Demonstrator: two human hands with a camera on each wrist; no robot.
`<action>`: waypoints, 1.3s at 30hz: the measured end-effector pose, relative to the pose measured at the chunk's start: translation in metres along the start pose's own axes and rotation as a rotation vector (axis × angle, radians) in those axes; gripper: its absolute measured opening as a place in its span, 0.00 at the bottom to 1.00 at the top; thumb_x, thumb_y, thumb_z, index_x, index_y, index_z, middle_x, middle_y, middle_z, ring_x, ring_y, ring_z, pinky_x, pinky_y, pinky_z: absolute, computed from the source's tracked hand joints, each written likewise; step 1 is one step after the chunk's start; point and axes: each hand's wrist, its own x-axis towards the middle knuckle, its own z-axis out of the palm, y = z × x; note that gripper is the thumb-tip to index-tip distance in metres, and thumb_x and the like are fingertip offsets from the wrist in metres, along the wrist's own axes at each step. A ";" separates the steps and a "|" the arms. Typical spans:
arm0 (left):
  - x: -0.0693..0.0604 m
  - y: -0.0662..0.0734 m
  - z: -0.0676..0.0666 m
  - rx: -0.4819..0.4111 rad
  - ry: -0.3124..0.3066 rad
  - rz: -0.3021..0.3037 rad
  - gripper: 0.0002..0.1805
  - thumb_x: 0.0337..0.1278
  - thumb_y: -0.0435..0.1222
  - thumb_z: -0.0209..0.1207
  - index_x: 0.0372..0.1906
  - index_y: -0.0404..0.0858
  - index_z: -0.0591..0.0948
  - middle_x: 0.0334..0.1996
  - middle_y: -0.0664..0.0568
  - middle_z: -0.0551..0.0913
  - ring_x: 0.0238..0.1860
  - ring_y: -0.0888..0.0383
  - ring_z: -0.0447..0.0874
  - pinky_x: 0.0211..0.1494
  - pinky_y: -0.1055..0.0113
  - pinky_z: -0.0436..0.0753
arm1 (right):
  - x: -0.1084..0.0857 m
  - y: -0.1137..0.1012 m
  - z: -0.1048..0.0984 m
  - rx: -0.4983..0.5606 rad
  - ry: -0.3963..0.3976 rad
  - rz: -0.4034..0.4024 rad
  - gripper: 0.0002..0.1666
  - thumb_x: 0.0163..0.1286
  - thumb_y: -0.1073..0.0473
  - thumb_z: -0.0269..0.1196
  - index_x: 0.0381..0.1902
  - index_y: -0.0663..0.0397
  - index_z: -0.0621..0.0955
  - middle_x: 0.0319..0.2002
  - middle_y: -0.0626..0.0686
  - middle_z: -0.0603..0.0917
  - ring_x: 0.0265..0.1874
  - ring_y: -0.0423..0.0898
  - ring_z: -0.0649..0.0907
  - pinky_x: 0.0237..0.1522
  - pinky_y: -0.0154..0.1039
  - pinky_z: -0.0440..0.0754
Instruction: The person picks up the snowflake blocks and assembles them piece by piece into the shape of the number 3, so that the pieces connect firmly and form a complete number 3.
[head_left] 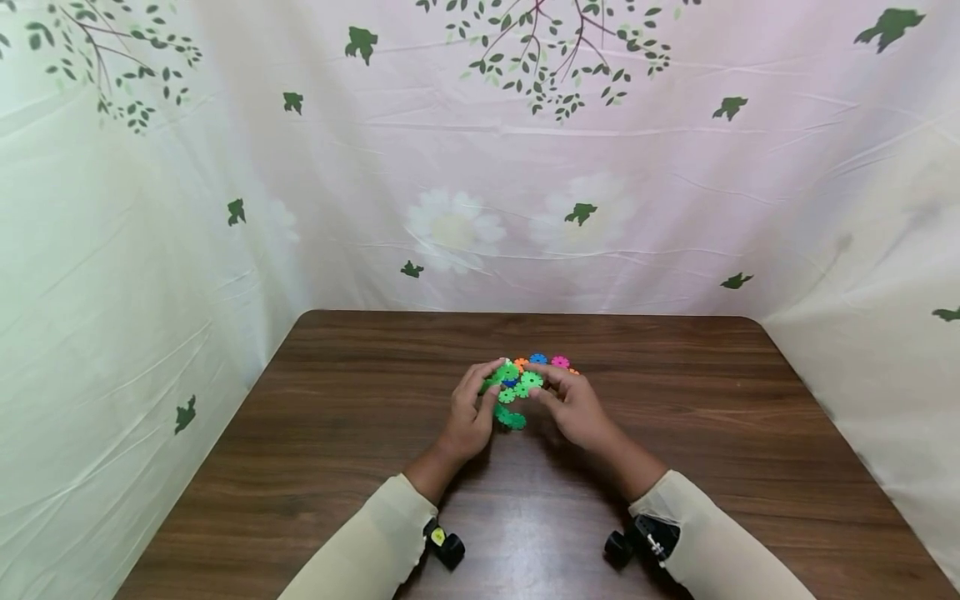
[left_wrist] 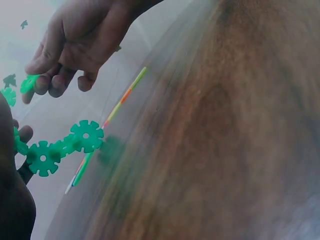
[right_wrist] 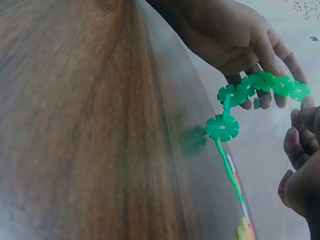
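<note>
In the head view, the left hand (head_left: 468,421) holds a chain of interlocked green notched discs (head_left: 512,419) that curves down toward the table. Its thumb and fingers lie along the chain's left side. Opposite, the right hand (head_left: 577,410) pinches a light green disc (head_left: 531,380) between thumb and fingers. The left wrist view shows that pinch by the right hand (left_wrist: 82,45), while the chain (left_wrist: 86,136) hangs from the left hand (left_wrist: 15,185), partly cut off. In the right wrist view, the left hand (right_wrist: 240,42) supports the green chain (right_wrist: 222,127) near the right hand (right_wrist: 302,175).
Behind the hands, a blue disc (head_left: 537,358), a pink disc (head_left: 560,362) and an orange disc (head_left: 521,364) lie on the brown wooden table (head_left: 337,433). A patterned white cloth (head_left: 480,150) hangs around the back and sides.
</note>
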 end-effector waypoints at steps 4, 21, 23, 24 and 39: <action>0.000 0.001 0.000 -0.018 -0.012 -0.029 0.21 0.79 0.23 0.56 0.71 0.26 0.76 0.65 0.33 0.82 0.65 0.41 0.84 0.70 0.50 0.84 | 0.000 -0.002 0.000 0.032 -0.012 -0.011 0.24 0.81 0.68 0.63 0.71 0.72 0.79 0.65 0.69 0.86 0.60 0.44 0.87 0.56 0.24 0.83; -0.001 0.002 0.002 -0.009 -0.008 0.017 0.20 0.75 0.20 0.59 0.67 0.26 0.79 0.61 0.32 0.84 0.62 0.38 0.86 0.66 0.53 0.87 | -0.003 -0.002 -0.002 0.032 -0.060 -0.057 0.24 0.83 0.67 0.60 0.72 0.70 0.78 0.66 0.70 0.85 0.61 0.33 0.84 0.60 0.24 0.82; -0.001 0.002 0.002 -0.018 -0.009 0.027 0.20 0.74 0.19 0.59 0.66 0.25 0.79 0.60 0.31 0.84 0.61 0.38 0.87 0.65 0.53 0.88 | -0.003 -0.002 -0.002 0.020 -0.059 -0.065 0.24 0.83 0.67 0.60 0.73 0.71 0.78 0.67 0.70 0.84 0.60 0.30 0.84 0.58 0.25 0.83; -0.001 0.002 0.002 -0.022 -0.009 0.027 0.20 0.74 0.18 0.59 0.66 0.24 0.79 0.60 0.31 0.84 0.61 0.38 0.87 0.65 0.53 0.88 | -0.002 -0.002 -0.002 0.015 -0.053 -0.064 0.25 0.83 0.67 0.60 0.73 0.71 0.77 0.65 0.70 0.85 0.58 0.29 0.84 0.57 0.26 0.84; -0.002 0.001 0.001 -0.089 -0.023 0.011 0.17 0.74 0.19 0.58 0.64 0.21 0.80 0.61 0.28 0.84 0.63 0.32 0.85 0.65 0.58 0.88 | -0.003 -0.008 0.000 0.079 0.018 0.023 0.20 0.81 0.70 0.61 0.66 0.75 0.82 0.56 0.71 0.90 0.48 0.28 0.87 0.53 0.29 0.87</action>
